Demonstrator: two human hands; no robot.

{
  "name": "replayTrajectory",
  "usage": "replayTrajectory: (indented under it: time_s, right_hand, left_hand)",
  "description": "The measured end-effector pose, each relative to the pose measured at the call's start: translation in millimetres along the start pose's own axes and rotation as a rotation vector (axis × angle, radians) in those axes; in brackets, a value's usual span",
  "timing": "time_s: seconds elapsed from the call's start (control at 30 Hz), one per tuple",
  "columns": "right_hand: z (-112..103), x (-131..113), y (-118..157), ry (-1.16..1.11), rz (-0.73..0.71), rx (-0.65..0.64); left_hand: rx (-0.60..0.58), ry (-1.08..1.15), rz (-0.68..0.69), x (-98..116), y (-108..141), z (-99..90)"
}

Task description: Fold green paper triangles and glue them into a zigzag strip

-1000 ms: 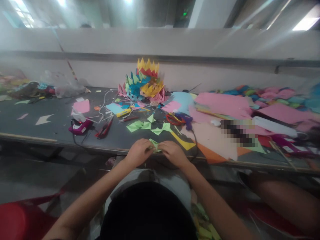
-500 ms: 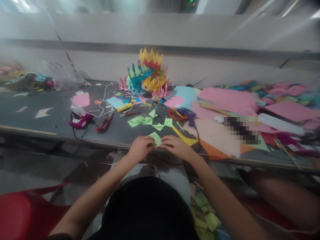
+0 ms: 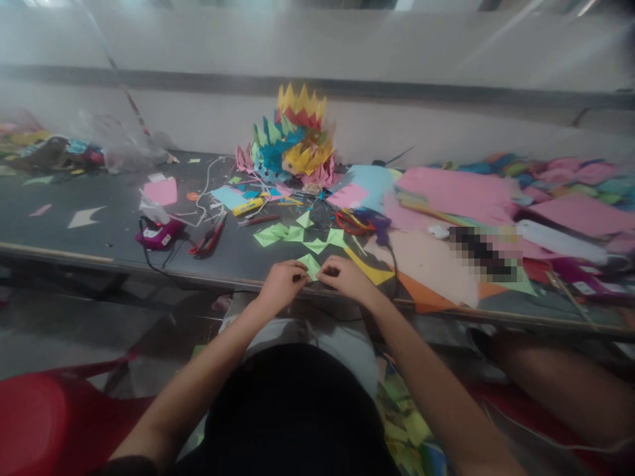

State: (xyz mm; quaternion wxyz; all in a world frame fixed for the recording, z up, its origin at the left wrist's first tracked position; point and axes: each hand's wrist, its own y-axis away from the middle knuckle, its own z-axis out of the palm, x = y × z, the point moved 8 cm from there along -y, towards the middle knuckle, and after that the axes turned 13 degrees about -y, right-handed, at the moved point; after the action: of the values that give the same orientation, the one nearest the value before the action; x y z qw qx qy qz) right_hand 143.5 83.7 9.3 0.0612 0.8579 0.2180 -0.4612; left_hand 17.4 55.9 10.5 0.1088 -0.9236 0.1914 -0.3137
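Note:
A small piece of folded light-green paper (image 3: 311, 264) lies at the table's front edge, its creased point facing away from me. My left hand (image 3: 285, 283) pinches its left side, and my right hand (image 3: 344, 276) has its fingers closed on the right side. The fingertips partly cover its lower corners. Just beyond it are several more folded green paper pieces (image 3: 294, 234), spread in a loose arc. Further back stands a layered paper model (image 3: 292, 142) with yellow, red, blue, green and pink spiky points.
Red-handled pliers (image 3: 211, 238), a purple device (image 3: 157, 235) and a yellow cutter (image 3: 248, 206) lie to the left. On the right are a purple glue gun (image 3: 374, 225), pink paper sheets (image 3: 451, 188) and a yellow strip (image 3: 370, 269). Another person's leg (image 3: 560, 383) shows at lower right.
The view has tilted slightly, so the table sits a little higher in the picture. Both hands stay on the green paper, with the right fingers shifted a little along its edge.

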Motion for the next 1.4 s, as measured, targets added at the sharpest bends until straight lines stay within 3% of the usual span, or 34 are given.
replayTrajectory:
  time_s: [0.2, 0.47, 0.73, 0.93, 1.13, 1.3, 1.4]
  right_hand:
    - [0.1, -1.1, -2.8, 0.009, 0.040, 0.010]
    - [4.4, -1.6, -5.2, 0.049, 0.053, -0.026]
    - [1.9, 11.2, -8.5, -0.138, 0.087, -0.172]
    - [-1.2, 8.2, -4.0, -0.138, 0.027, -0.173]
    - [-7.3, 5.8, -2.9, -0.123, -0.022, -0.102]
    - [-13.0, -11.9, 10.2, -0.085, -0.102, 0.187]
    - [3.0, -22.9, 17.6, -0.133, -0.136, 0.199]
  left_hand:
    - [0.006, -0.090, 0.067, 5.0, 0.0, -1.4]
    - [0.014, -0.569, 0.326, 31.6, 23.6, -1.7]
    - [-0.072, -0.544, 0.387, 25.5, 29.2, -2.9]
    - [-0.137, -0.343, 0.330, 11.0, 9.8, -11.5]
    - [-0.220, -0.329, 0.317, 5.5, -15.4, -11.1]
    - [-0.158, -0.256, 0.050, -0.8, -23.2, -16.2]
    - [-0.104, -0.084, -0.083, -0.2, -19.3, -15.3]
